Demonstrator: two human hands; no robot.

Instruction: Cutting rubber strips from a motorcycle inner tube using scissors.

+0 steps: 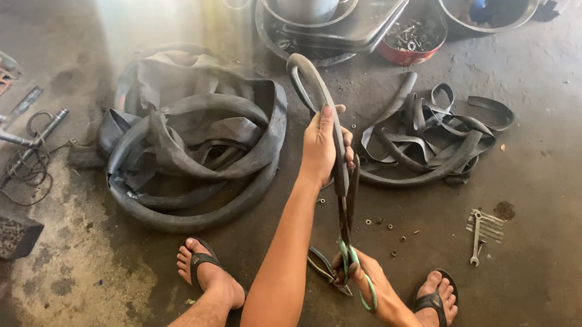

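Observation:
My left hand is raised and grips a long black strip of rubber inner tube, whose upper end curls into a loop above the fingers. The strip hangs down to my right hand, which holds green-handled scissors with the blades pointing up along the strip. Whether the blades are cutting into the rubber is hard to tell. Both feet in black sandals rest on the concrete floor, one on each side of my arms.
A large pile of black inner tubes lies to the left, a smaller heap of cut rubber strips to the right. Metal bowls and trays, a red tub of bolts, a wrench and pliers lie around.

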